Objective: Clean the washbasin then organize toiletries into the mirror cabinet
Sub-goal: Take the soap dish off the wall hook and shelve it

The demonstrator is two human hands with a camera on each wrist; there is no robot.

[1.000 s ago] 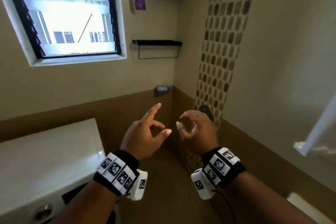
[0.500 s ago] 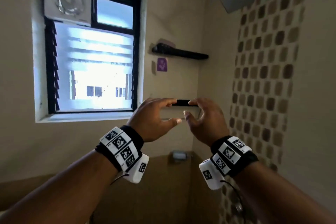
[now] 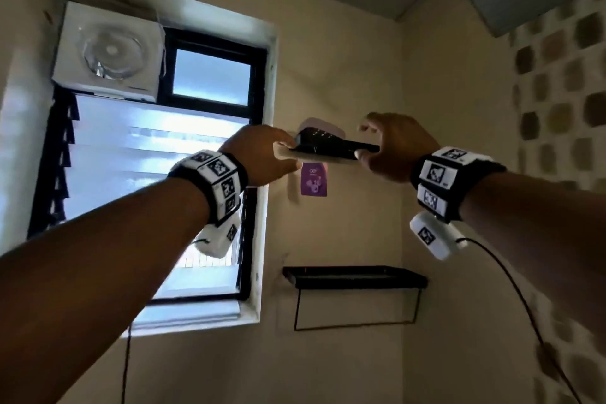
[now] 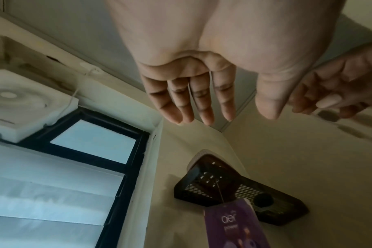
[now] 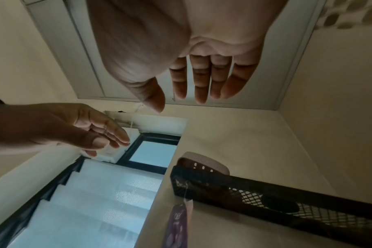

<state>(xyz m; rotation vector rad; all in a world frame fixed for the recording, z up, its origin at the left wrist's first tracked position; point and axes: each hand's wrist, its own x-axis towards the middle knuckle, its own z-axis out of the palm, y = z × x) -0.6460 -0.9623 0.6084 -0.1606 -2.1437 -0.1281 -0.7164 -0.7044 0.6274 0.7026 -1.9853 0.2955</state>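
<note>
Both the left hand and the right hand reach up empty with fingers loosely spread, flanking the upper black mesh shelf at frame centre, probably to fetch the pale perforated toiletry holder resting there.

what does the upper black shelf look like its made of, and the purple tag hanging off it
Upper black shelf: probably metal with a matte black coating; its floor is open diamond mesh inside a solid rim. Purple tag: looks like printed card or thin plastic with a slight sheen, hung on a thin thread; which of the two cannot be told.
</note>
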